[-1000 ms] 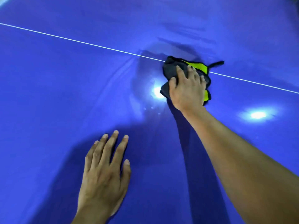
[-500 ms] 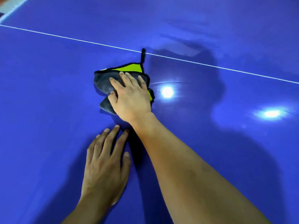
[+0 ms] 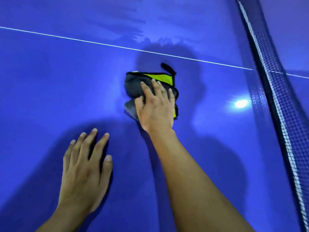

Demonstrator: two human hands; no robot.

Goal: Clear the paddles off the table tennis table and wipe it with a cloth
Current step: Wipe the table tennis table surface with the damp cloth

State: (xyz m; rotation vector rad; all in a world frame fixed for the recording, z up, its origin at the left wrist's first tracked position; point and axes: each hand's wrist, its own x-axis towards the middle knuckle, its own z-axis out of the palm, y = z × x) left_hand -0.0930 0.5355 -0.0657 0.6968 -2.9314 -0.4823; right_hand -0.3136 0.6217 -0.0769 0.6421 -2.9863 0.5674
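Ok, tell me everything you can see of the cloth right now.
The cloth is soft grey fabric, fleecy-looking, with a yellow-green panel, black edge binding and a black loop at its far corner. Folded into a bunched pad, it lies on the blue table, on the near side of the white line. The right hand presses on it, fingers fairly straight; the left hand is apart.

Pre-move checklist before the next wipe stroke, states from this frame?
1. Hold: right hand presses cloth, ok.
2. Contact: cloth lies bunched on table, ok.
3. Brace: left hand flat on table, apart from cloth, ok.
4. Clearance: net apart from cloth, ok.
5. No paddles in view; beyond the frame, cannot tell.
6. Coverage past white line: cannot tell.
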